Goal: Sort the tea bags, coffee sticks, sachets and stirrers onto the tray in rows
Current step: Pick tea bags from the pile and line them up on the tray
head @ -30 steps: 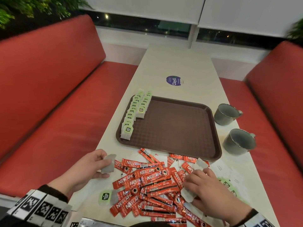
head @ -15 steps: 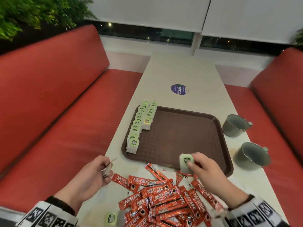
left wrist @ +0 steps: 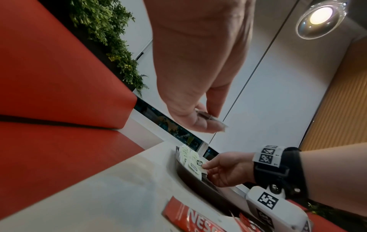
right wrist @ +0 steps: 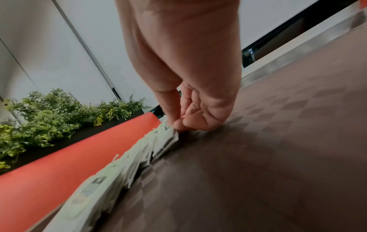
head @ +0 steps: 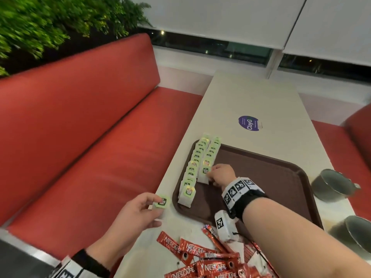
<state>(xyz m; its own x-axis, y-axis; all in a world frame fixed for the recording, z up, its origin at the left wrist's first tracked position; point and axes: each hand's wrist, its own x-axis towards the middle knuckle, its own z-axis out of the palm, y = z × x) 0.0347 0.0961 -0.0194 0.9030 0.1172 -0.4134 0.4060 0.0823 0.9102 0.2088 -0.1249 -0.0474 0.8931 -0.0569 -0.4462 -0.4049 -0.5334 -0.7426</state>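
A brown tray lies on the white table. Two rows of green-labelled tea bags stand along its left side. My right hand reaches over the tray and pinches the nearest tea bag of the inner row; the right wrist view shows its fingertips on that bag's top edge. My left hand hovers off the tray's near left corner, pinching another tea bag between thumb and fingers, seen edge-on as a thin tea bag in the left wrist view. Red Nescafe coffee sticks lie piled near me.
Two grey mugs stand on the table to the right of the tray. A round purple sticker lies beyond the tray. Red bench seats flank the table, with green plants behind the left one.
My right hand carried a tea bag from the near pile across the tray to the end of the inner row. My left hand turned its tea bag label-up and moved toward the tray's corner.
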